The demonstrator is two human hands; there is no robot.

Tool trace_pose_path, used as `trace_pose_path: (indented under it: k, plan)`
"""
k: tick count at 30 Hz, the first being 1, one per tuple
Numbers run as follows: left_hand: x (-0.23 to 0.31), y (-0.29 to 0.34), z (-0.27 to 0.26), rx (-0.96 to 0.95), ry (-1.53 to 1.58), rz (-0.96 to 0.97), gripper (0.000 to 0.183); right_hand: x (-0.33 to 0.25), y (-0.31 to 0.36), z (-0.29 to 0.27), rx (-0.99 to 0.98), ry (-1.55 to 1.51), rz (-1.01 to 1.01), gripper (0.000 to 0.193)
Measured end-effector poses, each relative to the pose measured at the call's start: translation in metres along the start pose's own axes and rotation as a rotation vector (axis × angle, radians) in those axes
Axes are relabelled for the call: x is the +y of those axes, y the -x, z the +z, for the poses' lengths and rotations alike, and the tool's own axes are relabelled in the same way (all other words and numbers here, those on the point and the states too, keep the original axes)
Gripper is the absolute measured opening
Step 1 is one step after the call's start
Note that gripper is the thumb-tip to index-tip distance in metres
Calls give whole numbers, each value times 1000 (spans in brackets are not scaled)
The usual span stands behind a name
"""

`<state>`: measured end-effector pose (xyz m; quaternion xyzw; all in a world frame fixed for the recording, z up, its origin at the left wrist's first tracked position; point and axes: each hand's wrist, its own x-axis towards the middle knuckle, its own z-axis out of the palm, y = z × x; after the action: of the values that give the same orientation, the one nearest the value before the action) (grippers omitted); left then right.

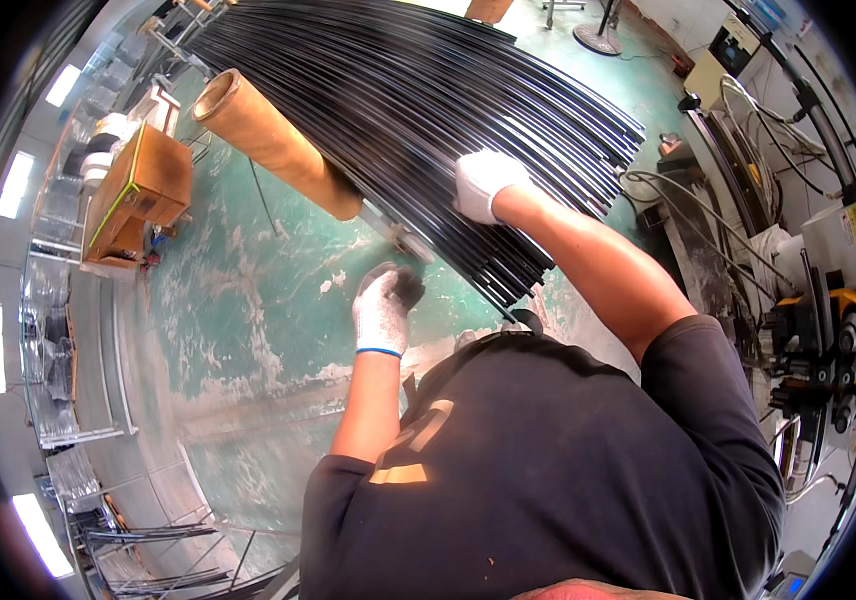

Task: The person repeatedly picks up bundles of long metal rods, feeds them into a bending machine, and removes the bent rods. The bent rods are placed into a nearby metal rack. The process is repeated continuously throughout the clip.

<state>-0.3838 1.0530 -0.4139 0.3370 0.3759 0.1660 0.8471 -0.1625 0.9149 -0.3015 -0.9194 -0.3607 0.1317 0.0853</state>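
A wide bundle of long, thin black rods (418,120) fans out ahead of me, its cut ends toward my right and near my body. My right hand (488,185), in a white glove, lies on top of the rods with its fingers curled round some of them; the fingertips are hidden. Lower and to the left, my left hand (383,305) hangs over the floor, apart from the bundle. Its white glove has dark finger parts and a blue cuff. The fingers are curled in, and whatever they may hold is hidden.
A big brown cardboard tube (278,145) leans along the bundle's left side. Farther left stands a brown box (153,180) near shelving. Machinery with cables (748,150) and yellow-black tools (851,320) line the right. A round fan base (598,40) sits on the green, worn floor (248,300).
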Motion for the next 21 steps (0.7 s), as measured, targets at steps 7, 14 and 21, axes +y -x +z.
trace_pose_path:
  k: [7,14,21]
  plan:
    - [12,-14,7,-175,43,-45,17,18,-24,1,-118,-194,68,32]
    - [51,-11,8,-214,-43,55,21,51,-25,12,-255,-916,93,15]
    - [66,-9,51,-340,-46,5,17,20,32,-21,-165,-365,192,52]
